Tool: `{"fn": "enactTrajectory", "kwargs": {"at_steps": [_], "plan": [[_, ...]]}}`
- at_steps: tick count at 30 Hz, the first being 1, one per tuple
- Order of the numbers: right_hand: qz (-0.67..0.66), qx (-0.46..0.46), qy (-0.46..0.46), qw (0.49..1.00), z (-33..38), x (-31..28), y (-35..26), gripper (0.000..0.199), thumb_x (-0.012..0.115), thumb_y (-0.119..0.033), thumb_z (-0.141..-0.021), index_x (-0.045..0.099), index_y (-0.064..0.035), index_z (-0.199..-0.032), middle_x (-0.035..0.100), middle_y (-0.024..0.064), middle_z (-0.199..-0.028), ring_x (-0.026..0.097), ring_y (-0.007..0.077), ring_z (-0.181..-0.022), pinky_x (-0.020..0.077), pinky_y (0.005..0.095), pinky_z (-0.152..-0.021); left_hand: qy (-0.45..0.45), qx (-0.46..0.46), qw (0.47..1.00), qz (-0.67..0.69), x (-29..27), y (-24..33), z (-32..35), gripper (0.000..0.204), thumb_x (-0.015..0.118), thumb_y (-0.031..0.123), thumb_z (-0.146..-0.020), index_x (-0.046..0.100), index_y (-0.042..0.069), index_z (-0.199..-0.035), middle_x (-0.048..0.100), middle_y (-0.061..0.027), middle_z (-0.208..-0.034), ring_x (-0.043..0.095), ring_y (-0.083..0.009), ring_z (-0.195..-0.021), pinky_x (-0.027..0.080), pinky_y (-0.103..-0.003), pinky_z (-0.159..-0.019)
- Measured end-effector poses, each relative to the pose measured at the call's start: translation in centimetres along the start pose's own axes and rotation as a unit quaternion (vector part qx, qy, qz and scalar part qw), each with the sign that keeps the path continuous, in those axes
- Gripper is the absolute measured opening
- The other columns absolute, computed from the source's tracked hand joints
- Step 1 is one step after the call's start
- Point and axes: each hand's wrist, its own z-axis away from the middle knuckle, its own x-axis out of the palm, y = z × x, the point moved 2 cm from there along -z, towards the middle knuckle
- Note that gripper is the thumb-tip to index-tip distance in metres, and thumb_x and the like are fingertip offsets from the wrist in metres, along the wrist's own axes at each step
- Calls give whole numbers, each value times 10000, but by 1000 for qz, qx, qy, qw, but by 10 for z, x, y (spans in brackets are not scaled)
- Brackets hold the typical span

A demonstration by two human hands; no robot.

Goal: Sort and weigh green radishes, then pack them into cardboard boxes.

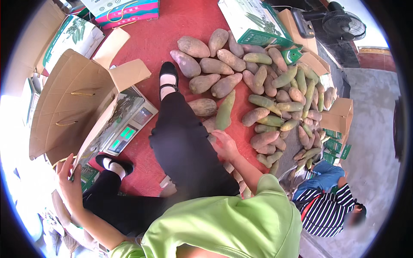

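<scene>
My right hand (224, 145) reaches over my knee and has its fingers at the lower end of a long green radish-like vegetable (226, 111), which tilts up from the hand. My left hand (72, 184) is at the near edge of an opened cardboard box (71, 105), thumb and fingers on either side of its wall. That box stands tilted on a scale with a lit green display (124, 134), and its flaps spread outward. Just past my right hand lie large earthy, pinkish-brown vegetables (226, 85) of the same long shape.
A big heap of green and brown vegetables (282, 107) covers the right side of the red floor mat (172, 17). Printed cartons (254, 19) stand at the back, and a black fan (343, 23) is behind. At right, a person in a striped top (325, 213) bends near the heap.
</scene>
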Motion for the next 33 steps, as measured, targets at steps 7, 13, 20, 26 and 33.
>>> {"fn": "enactTrajectory", "kwargs": {"at_steps": [7, 13, 20, 26, 33], "plan": [[12, 72, 171, 983, -43, -20, 7, 250, 666, -171, -789, 602, -92, -1018, 593, 128, -993, 612, 298, -765, 507, 378, -686, -15, -8, 1000, -17, -3, 9, 0, 356, 685, 6, -748, 655, 25, -1102, 595, -106, -905, 564, -221, -791, 455, -338, -739], [-85, 346, 242, 902, -115, 3, 184, 493, 712, -413, -786, 593, -7, -1039, 611, 104, -812, 580, 198, -611, 499, 360, -588, -32, -7, 999, -26, -7, 13, 0, 334, 668, 54, -772, 662, 45, -1106, 610, -139, -951, 582, -249, -849, 458, -359, -801], [-276, 447, 142, 839, -134, 5, 151, 525, 813, -337, -683, 623, 36, -1001, 658, 149, -907, 652, 269, -757, 507, 397, -581, -25, -26, 998, -53, -12, 14, 3, 340, 699, 90, -746, 674, 85, -1085, 601, -85, -857, 585, -248, -759, 456, -340, -730], [-276, 512, 95, 808, -117, -2, 128, 324, 779, -243, -714, 638, -39, -922, 610, 53, -770, 528, 159, -563, 395, 311, -444, 6, -20, 999, -41, -12, 10, 6, 299, 678, 94, -746, 691, 97, -1044, 567, -115, -813, 602, -297, -794, 477, -375, -719], [-476, 395, 96, 780, -84, -27, 132, 252, 727, -205, -757, 631, -82, -954, 547, 1, -682, 425, 124, -467, 346, 285, -397, 3, 3, 999, -43, -12, 10, 6, 299, 663, 60, -766, 681, 79, -1065, 537, -110, -806, 586, -278, -781, 466, -369, -710]]}}
